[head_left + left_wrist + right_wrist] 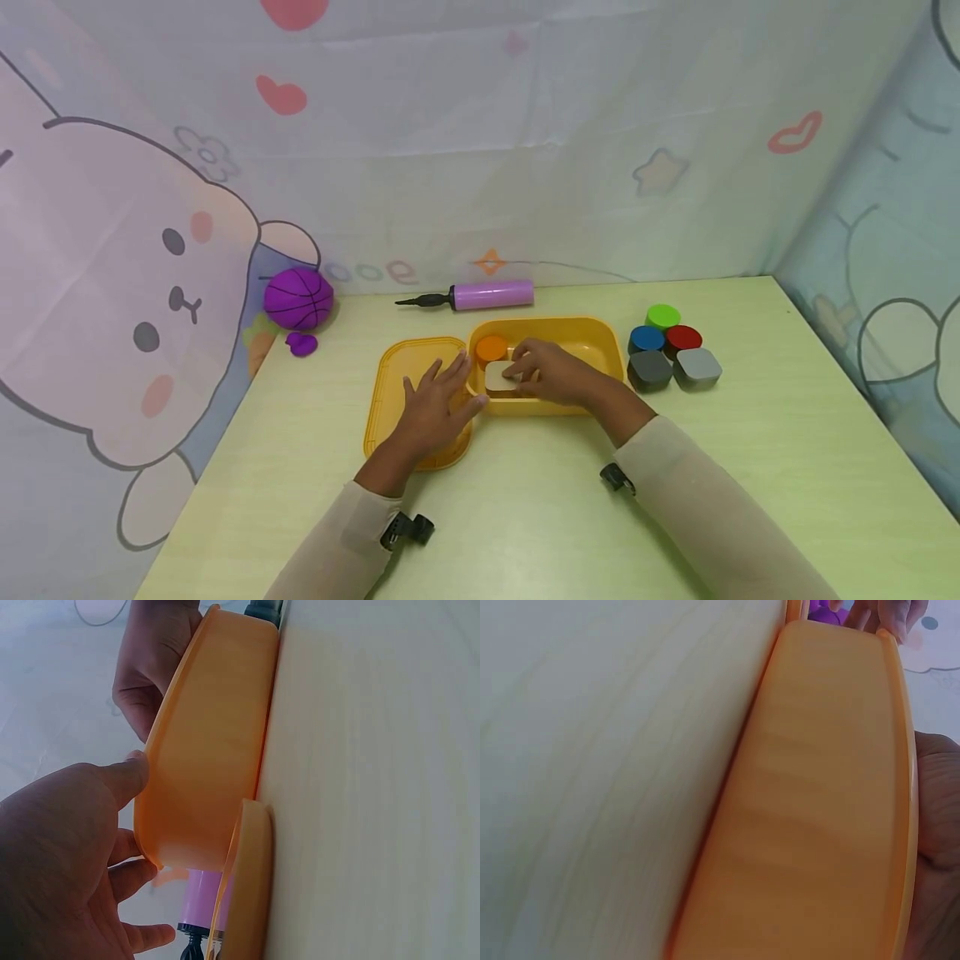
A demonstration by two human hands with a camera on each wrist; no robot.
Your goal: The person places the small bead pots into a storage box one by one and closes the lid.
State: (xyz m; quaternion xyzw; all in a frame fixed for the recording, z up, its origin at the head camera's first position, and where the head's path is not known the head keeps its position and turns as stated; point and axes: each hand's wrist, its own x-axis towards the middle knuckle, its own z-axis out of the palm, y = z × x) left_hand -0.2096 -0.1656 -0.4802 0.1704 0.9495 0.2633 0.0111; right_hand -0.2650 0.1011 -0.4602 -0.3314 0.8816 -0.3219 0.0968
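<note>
Patterned cloth (450, 200) backs the pale counter (525, 508). At frame centre, the right hand (557, 373) pinches a beige block (497, 382) inside the yellow box (551, 407); the left hand (435, 417), fingers spread, touches its left end, apparently steadying it.

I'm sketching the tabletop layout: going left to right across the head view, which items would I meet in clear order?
Round purple ball with black seam lines → shallow yellow plastic lid → deeper yellow plastic box with rounded corners → dark grey rounded-square block → light grey rounded-square block.
</note>
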